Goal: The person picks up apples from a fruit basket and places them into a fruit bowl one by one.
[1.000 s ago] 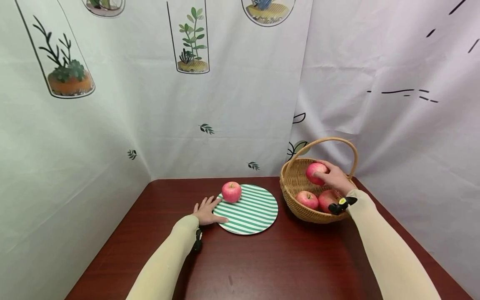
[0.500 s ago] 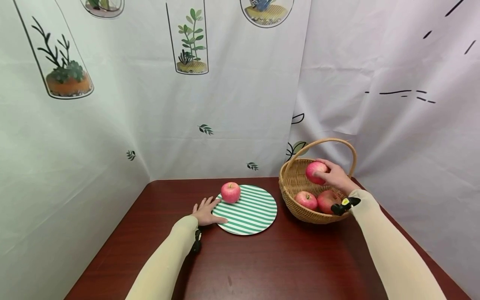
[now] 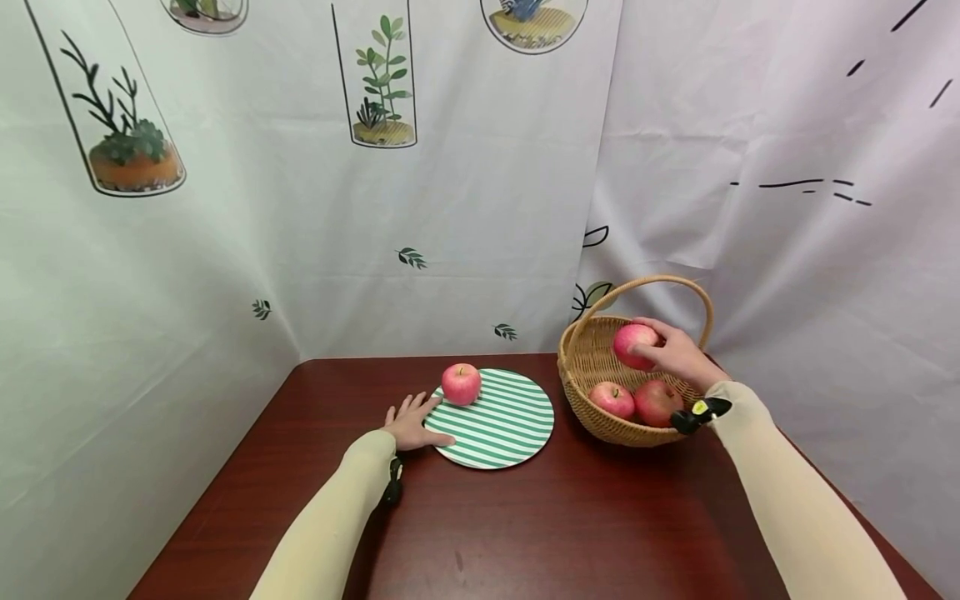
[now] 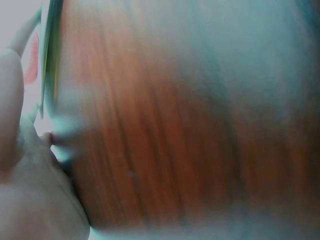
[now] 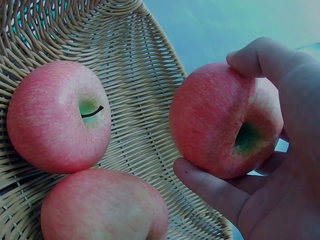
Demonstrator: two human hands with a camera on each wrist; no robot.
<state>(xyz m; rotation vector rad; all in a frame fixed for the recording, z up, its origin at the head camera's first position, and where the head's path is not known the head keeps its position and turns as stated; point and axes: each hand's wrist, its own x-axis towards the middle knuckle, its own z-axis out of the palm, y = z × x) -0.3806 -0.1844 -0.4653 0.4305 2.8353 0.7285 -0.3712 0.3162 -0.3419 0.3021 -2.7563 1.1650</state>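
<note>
My right hand [image 3: 681, 360] grips a red apple [image 3: 634, 342] over the wicker basket [image 3: 618, 433], fingers and thumb curled round it. Seen from the right wrist, this apple [image 5: 210, 117] is tilted, with its hollow facing the palm. Two more apples lie in the basket: one [image 5: 60, 117] with its stem showing, another [image 5: 100, 205] touching it. My left hand [image 3: 411, 427] lies at the left edge of a round green-and-white striped plate [image 3: 502, 429], fingers spread, thumb along the rim. Near those fingertips, a single apple [image 3: 461, 385] sits on the plate's far left part.
The basket's tall arched handle [image 3: 667, 279] rises behind the right hand. A dark red-brown table [image 3: 525, 525] bears everything. White printed cloth [image 3: 480, 208] hangs close behind the table and along both sides. The left wrist view is mostly blurred tabletop [image 4: 150, 125].
The right wrist and sleeve have shifted slightly to the right, while the apple in that hand stays over the basket. The left hand and plate hold their places.
</note>
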